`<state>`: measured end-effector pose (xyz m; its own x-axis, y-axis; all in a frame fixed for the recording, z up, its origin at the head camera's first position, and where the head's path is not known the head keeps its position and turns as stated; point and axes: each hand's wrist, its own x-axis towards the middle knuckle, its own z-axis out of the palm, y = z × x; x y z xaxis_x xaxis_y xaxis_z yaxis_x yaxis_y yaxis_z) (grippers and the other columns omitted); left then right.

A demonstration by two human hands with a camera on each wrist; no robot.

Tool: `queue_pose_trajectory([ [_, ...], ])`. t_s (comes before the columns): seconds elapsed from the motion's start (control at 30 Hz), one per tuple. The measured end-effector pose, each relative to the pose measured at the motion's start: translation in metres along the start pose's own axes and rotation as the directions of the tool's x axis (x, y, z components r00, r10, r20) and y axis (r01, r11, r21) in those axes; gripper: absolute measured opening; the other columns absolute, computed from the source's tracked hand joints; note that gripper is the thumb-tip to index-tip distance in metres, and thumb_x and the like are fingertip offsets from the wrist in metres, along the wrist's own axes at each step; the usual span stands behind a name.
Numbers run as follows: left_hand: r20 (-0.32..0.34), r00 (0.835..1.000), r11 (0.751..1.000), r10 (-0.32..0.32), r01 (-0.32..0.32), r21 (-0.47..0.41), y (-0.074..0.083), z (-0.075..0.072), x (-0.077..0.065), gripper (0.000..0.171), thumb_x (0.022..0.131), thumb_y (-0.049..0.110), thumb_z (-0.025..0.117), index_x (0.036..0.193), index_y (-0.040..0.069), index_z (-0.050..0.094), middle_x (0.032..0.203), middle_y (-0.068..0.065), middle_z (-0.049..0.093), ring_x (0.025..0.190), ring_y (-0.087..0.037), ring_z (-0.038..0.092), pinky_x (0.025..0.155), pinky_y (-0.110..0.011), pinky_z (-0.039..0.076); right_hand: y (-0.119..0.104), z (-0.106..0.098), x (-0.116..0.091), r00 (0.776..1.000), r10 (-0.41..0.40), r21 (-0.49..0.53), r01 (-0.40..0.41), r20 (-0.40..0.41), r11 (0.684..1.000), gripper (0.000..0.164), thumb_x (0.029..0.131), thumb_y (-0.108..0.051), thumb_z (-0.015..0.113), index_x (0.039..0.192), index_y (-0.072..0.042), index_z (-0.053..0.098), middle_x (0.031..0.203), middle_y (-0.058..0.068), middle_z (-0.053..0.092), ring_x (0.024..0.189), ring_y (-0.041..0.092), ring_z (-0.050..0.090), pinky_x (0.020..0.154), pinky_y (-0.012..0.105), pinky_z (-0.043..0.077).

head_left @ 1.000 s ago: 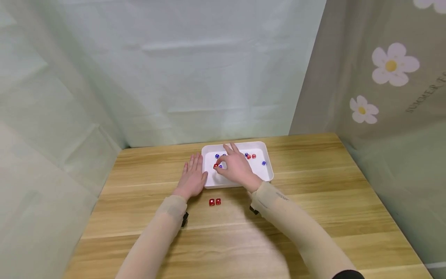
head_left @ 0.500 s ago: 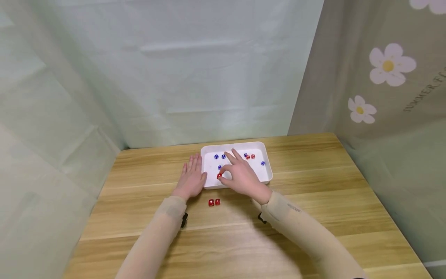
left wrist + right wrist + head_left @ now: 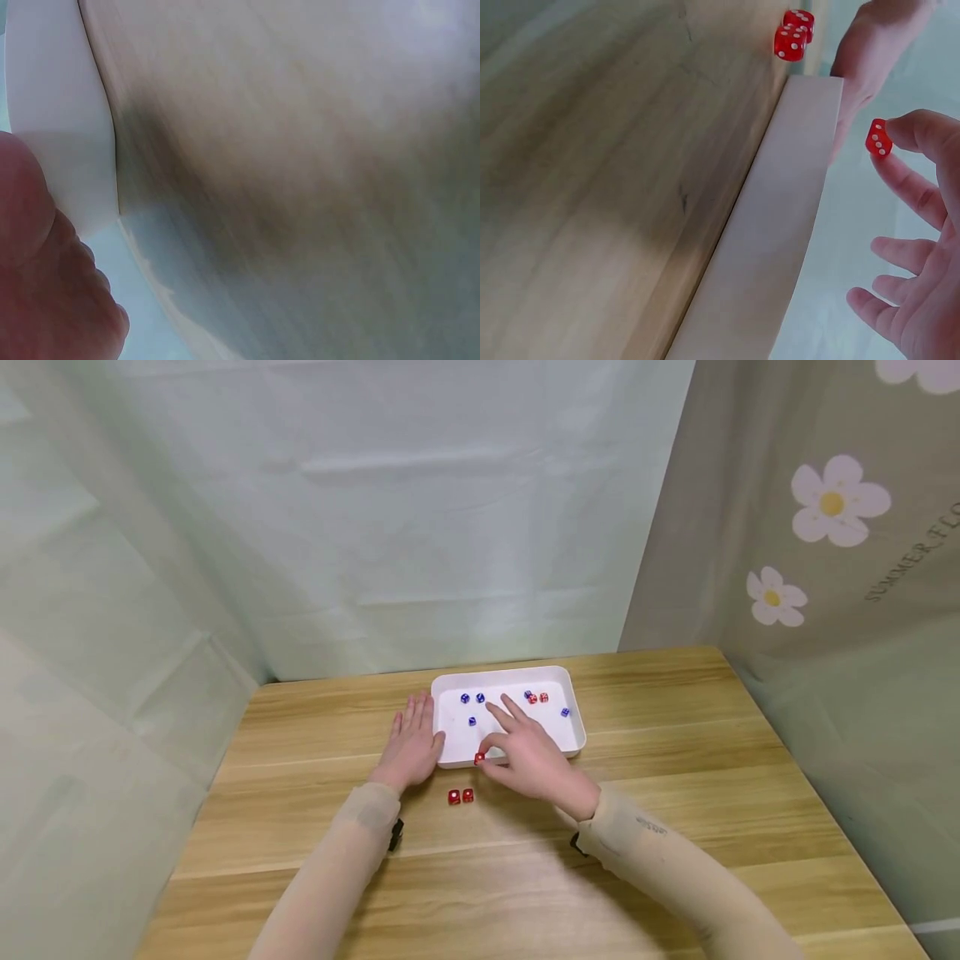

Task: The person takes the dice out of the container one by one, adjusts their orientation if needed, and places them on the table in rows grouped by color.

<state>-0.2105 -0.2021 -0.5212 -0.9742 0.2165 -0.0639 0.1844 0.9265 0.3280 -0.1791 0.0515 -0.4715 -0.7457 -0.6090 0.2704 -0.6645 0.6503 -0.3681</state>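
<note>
Between thumb and index finger my right hand (image 3: 534,762) pinches a red die (image 3: 879,138), its other fingers spread. In the head view that die overlaps the front rim of the white tray (image 3: 513,675). The right wrist view shows it above the level of the rim. My left hand (image 3: 412,745) lies with straight fingers along the tray's left side, thumb at the front left corner. Inside the tray are several blue dice (image 3: 465,698) and two red dice (image 3: 543,697) at the back right. Two more red dice (image 3: 790,42) sit side by side on the table before the tray.
The wooden table (image 3: 315,827) extends around the tray on every side. Pale cloth (image 3: 450,527) hangs behind it, with a flower-printed curtain (image 3: 832,503) at the right. A black strap piece (image 3: 577,844) shows under the right wrist.
My right hand has drawn the pinched red die from the tray's left middle toward me, to its front rim. The left hand keeps its place, and the two table dice have not moved.
</note>
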Motion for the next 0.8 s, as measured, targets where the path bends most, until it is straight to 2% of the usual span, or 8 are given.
queue_pose_trajectory([
  [0.23, 0.004, 1.0, 1.0, -0.003, 0.003, -0.014, 0.002, 0.0, 0.0, 0.074, 0.115, 0.032, 0.036, 0.169, -0.005, 0.003, 0.177, -0.024, 0.002, 0.163, -0.039, -0.007, 0.131, -0.059, 0.001, 0.001, 0.003, -0.009, 0.999, -0.03, -0.028, 0.031, 0.019, 0.999, 0.01, 0.096, -0.035, 0.079, 0.097, -0.025, 0.079, 0.165, 0.019, 0.045, 0.158, 0.047, 0.026, 0.116, 0.065, 0.042],
  [0.43, 0.0, 1.0, 1.0, -0.002, 0.002, -0.027, 0.003, -0.001, 0.0, 0.074, 0.114, 0.031, 0.037, 0.169, -0.006, 0.004, 0.178, -0.024, 0.003, 0.164, -0.039, -0.006, 0.131, -0.058, 0.001, 0.001, 0.008, -0.016, 0.997, -0.03, -0.037, 0.032, 0.073, 0.999, 0.008, 0.095, -0.032, 0.081, 0.098, -0.025, 0.082, 0.165, 0.021, 0.045, 0.161, 0.045, 0.021, 0.12, 0.062, 0.038],
  [0.8, -0.002, 1.0, 1.0, 0.004, -0.004, -0.03, 0.002, -0.003, -0.001, 0.074, 0.114, 0.031, 0.038, 0.168, -0.007, 0.004, 0.177, -0.024, 0.001, 0.163, -0.04, -0.006, 0.131, -0.058, 0.001, -0.005, 0.016, -0.022, 0.991, -0.03, -0.116, 0.046, 0.133, 0.992, 0.011, 0.094, -0.037, 0.082, 0.098, -0.026, 0.083, 0.166, 0.021, 0.043, 0.161, 0.046, 0.018, 0.124, 0.06, 0.033],
])
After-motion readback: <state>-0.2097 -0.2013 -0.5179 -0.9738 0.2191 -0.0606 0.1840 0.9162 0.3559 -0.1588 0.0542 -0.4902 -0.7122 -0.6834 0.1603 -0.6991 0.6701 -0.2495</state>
